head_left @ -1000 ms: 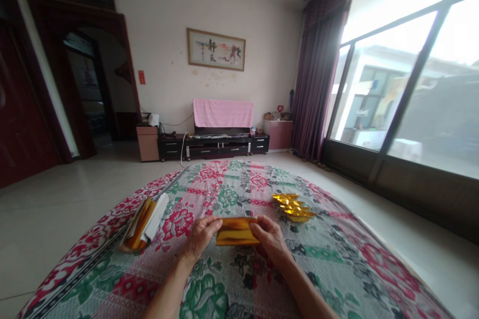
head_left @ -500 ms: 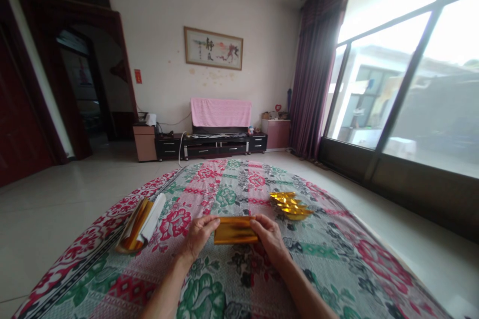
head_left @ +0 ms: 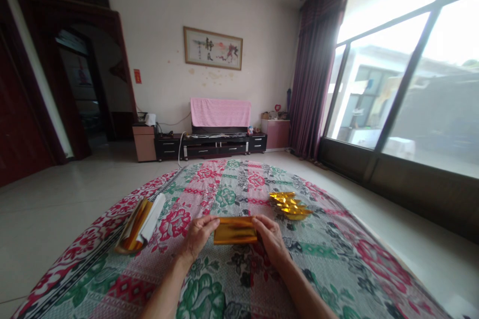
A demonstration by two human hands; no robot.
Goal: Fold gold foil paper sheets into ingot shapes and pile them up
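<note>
A folded sheet of shiny gold foil paper point(head_left: 235, 231) is stretched level between my two hands, above the flowered tablecloth. My left hand point(head_left: 202, 234) pinches its left end near the top edge, thumb on the near face. At the opposite end, my right hand point(head_left: 268, 233) grips the upper right corner the same way. Several folded gold paper ingots point(head_left: 292, 205) lie nested in a row beyond my right hand. Off to the left rests a loosely rolled stack of gold and white paper sheets point(head_left: 138, 224).
The round table wears a red, green and grey floral tablecloth point(head_left: 209, 289). Past it, a low black TV cabinet point(head_left: 217, 147) stands against the wall, with a pink cloth point(head_left: 220, 112) over the television. A large window point(head_left: 396, 74) and purple curtain point(head_left: 312, 69) are on the right.
Almost nothing differs. My right fingers have shifted very slightly along the foil paper's top edge; both hands still hold it in the same place.
</note>
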